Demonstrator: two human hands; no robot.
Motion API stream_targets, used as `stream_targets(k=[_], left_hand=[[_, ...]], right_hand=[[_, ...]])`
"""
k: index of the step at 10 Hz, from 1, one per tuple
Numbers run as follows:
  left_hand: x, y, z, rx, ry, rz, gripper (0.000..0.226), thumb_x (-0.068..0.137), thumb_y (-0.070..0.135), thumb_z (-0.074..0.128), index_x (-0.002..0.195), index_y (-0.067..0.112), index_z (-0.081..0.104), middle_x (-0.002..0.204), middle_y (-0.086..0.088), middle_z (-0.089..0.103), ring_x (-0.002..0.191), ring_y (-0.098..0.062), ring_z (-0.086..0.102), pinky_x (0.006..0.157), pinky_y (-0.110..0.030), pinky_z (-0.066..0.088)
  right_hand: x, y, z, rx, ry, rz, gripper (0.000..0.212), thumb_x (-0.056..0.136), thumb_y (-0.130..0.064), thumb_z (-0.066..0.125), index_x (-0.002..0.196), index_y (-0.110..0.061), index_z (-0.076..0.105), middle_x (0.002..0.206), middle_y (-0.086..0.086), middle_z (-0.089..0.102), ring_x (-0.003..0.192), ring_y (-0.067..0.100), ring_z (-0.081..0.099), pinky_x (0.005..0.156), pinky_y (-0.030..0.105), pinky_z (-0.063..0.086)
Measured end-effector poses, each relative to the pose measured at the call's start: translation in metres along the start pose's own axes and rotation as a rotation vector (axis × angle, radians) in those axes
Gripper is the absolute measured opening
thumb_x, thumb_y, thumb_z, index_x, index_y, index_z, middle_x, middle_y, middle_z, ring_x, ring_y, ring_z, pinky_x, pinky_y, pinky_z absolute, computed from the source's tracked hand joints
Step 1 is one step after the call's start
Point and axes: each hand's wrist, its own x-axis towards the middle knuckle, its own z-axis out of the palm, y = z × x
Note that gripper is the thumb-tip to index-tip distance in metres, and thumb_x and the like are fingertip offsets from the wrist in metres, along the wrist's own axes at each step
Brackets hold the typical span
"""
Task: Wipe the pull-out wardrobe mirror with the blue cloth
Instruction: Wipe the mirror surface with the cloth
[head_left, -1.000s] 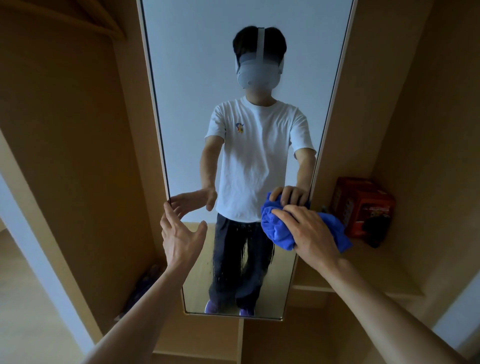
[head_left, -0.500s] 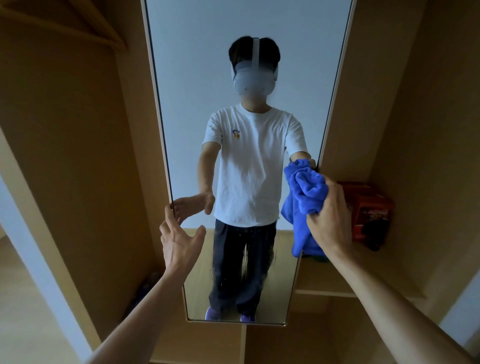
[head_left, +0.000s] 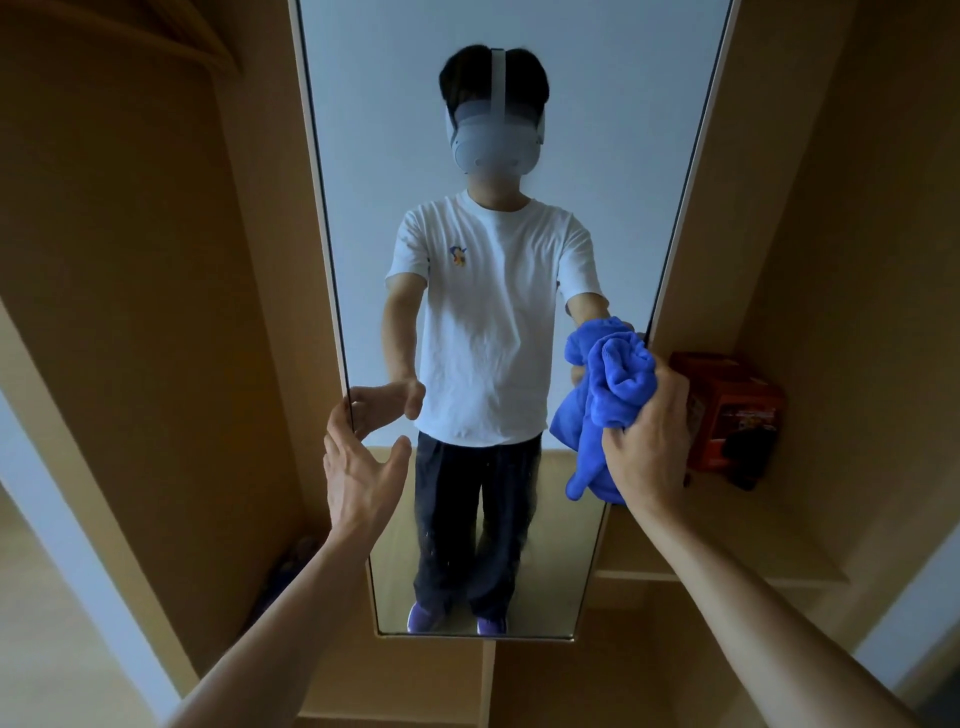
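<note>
Mirror (head_left: 519, 130) stood tall and narrow, pulled out between wardrobe panels. Left hand (head_left: 358, 478) was spread wide, fingers straight, thumb out, holding nothing; fingertips were at the mirror's left edge, and actual contact was hard to confirm. Right hand (head_left: 647, 447) was at the mirror's right edge, fingers curled tight round the bunched blue cloth (head_left: 608, 395). The cloth was up against the glass just inside that right edge, with a loose tail hanging below the fist. Between the two hands lay a broad strip of bare glass. Above both hands was a long stretch of glass. The mirror's bottom edge was well below them. Right of the mirror, a red box (head_left: 727, 410) sat on a shelf (head_left: 727, 551), near the right hand's knuckles, so room was tight on that side. Left of the mirror was a plain wooden panel (head_left: 156, 312).
</note>
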Motion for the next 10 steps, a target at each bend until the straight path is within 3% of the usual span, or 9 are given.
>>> stream_targets(k=[1, 2, 3, 5, 6, 8, 10], left_hand=[[0.0, -0.003, -0.006, 0.001, -0.037, 0.035, 0.082, 0.091, 0.034, 0.067, 0.154, 0.027, 0.015, 0.156, -0.005, 0.034, 0.137, -0.028, 0.04, 0.104, -0.053, 0.045], [0.002, -0.005, -0.011, 0.002, -0.075, 0.046, 0.082, 0.09, 0.034, 0.065, 0.154, 0.026, 0.015, 0.156, -0.004, 0.033, 0.137, -0.029, 0.041, 0.103, -0.055, 0.047], [0.001, -0.004, -0.018, -0.003, -0.129, 0.061, 0.085, 0.079, 0.039, 0.057, 0.153, 0.027, 0.016, 0.154, -0.003, 0.033, 0.135, -0.027, 0.041, 0.099, -0.055, 0.049], [0.002, -0.008, -0.032, -0.082, -0.201, 0.1, 0.084, 0.075, 0.031, 0.057, 0.151, 0.028, 0.021, 0.149, 0.005, 0.04, 0.138, -0.019, 0.04, 0.105, -0.05, 0.045], [0.005, -0.013, -0.038, -0.122, -0.241, 0.134, 0.085, 0.07, 0.019, 0.056, 0.148, 0.03, 0.024, 0.145, 0.019, 0.042, 0.139, -0.01, 0.037, 0.106, -0.044, 0.041], [0.015, -0.016, -0.049, -0.127, -0.345, 0.18, 0.087, 0.066, 0.015, 0.05, 0.147, 0.035, 0.025, 0.153, 0.017, 0.038, 0.145, -0.012, 0.035, 0.102, -0.041, 0.04], [0.021, -0.019, -0.059, -0.117, -0.436, 0.112, 0.081, 0.078, 0.02, 0.05, 0.148, 0.046, 0.018, 0.155, 0.01, 0.035, 0.133, -0.018, 0.044, 0.089, -0.04, 0.046]], right_hand=[[-0.019, 0.007, 0.004, -0.115, -0.083, 0.053, 0.1, 0.073, -0.091, 0.012, 0.135, -0.018, 0.04, 0.131, 0.011, 0.056, 0.109, 0.03, 0.057, 0.091, 0.035, 0.042], [-0.018, -0.006, 0.011, -0.106, -0.086, 0.055, 0.048, 0.094, -0.05, 0.047, 0.132, -0.02, 0.044, 0.127, 0.01, 0.059, 0.104, 0.023, 0.058, 0.09, 0.033, 0.044], [-0.012, -0.018, 0.026, -0.032, -0.154, 0.011, 0.018, 0.091, -0.02, 0.061, 0.107, -0.013, 0.057, 0.094, 0.007, 0.065, 0.084, 0.017, 0.065, 0.07, 0.04, 0.056], [-0.035, -0.051, 0.062, -0.003, -0.235, 0.014, 0.03, 0.093, -0.02, 0.058, 0.115, 0.001, 0.057, 0.1, 0.013, 0.063, 0.09, 0.026, 0.064, 0.071, 0.043, 0.054], [-0.041, -0.065, 0.077, 0.015, -0.237, 0.028, 0.028, 0.093, -0.013, 0.059, 0.118, 0.0, 0.057, 0.103, 0.013, 0.063, 0.093, 0.025, 0.065, 0.072, 0.039, 0.055], [-0.055, -0.086, 0.099, -0.03, -0.279, 0.033, 0.039, 0.09, -0.004, 0.06, 0.128, 0.0, 0.054, 0.117, 0.014, 0.062, 0.104, 0.029, 0.064, 0.081, 0.047, 0.056], [-0.075, -0.111, 0.122, -0.081, -0.256, -0.023, 0.061, 0.085, 0.002, 0.065, 0.142, -0.007, 0.047, 0.132, 0.007, 0.051, 0.117, 0.025, 0.057, 0.087, 0.035, 0.054]])
